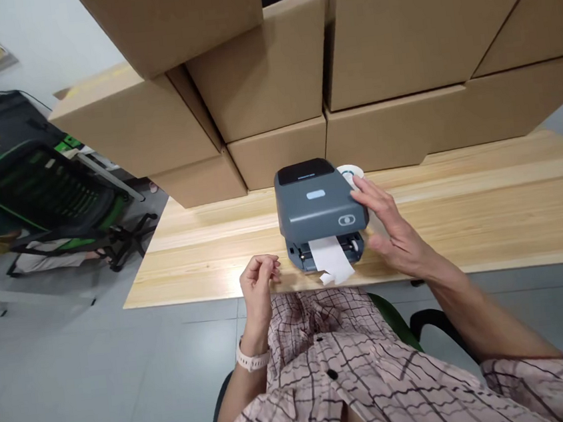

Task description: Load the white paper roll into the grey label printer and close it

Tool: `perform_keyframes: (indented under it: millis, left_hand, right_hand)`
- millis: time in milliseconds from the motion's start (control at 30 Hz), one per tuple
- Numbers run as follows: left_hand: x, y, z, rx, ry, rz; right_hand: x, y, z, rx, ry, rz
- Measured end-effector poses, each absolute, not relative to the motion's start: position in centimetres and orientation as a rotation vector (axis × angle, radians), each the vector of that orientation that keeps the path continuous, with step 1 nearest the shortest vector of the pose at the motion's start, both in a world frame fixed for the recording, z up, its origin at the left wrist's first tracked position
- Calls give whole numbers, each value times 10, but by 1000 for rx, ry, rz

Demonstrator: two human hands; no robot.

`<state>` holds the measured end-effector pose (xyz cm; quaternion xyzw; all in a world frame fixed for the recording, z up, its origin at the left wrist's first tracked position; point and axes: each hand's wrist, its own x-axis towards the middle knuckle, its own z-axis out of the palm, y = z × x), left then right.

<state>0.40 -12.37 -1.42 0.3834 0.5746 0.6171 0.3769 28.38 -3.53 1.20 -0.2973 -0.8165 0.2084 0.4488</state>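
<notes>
A dark grey label printer [306, 212] stands near the table's front edge, its lid partly raised over the black roller area. Out of its front hangs a strip of white label paper [331, 259] with a torn lower end. My right hand [395, 229] is at the lid's right side, fingers stretched and thumb apart; the fingertips appear to touch the lid. Left of the printer, my left hand [259, 282] is over the table edge with its fingers curled in and nothing visible in them. A white paper roll [351, 174] sits behind the printer's right corner, partly hidden.
Stacked cardboard boxes [267, 71] form a wall along the back of the wooden table [488, 216], one jutting forward at the upper left. To the left, beyond the table, are a black and green office chair [52, 188] and part of another person.
</notes>
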Motion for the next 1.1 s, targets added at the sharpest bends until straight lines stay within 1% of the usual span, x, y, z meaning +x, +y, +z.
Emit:
perform_keyframes:
  millis: [133, 233, 367, 533, 667, 733, 833, 933, 967, 1033, 1100]
  left_hand:
    - [10, -104, -15, 1173, 1512, 1626]
    - [17, -86, -13, 1434, 1512, 1656]
    - [22, -67, -9, 1725, 1492, 1563]
    - [22, -54, -15, 1558, 1545, 1424]
    - [21, -41, -19, 1217, 1416, 1381]
    - [20, -34, -19, 1138, 1368, 1366]
    - [19, -27, -18, 1159, 1363, 1348]
    - [16, -23, -18, 1228, 1396, 1299]
    - [15, -21, -17, 1255, 1418, 1275]
    - [12, -17, -14, 1325, 1481, 1211]
    - [9, -12, -8, 1431, 1595, 1121]
  right_hand:
    - [277, -11, 38, -683, -2097, 455]
    - [260, 21, 58, -673, -2081, 367]
    - [238, 72, 85, -726, -1958, 366]
    - [224, 131, 106, -743, -1934, 274]
    - [217, 177, 112, -776, -1929, 276]
    - [213, 192, 114, -793, -1935, 291]
    - [210, 187, 117, -859, -1917, 201]
    - [214, 146, 110, -851, -1876, -49]
    - [217, 128, 105, -818, -1915, -83]
    - [224, 97, 90, -732, -2157, 17]
    - [229, 78, 75, -636, -2515, 240]
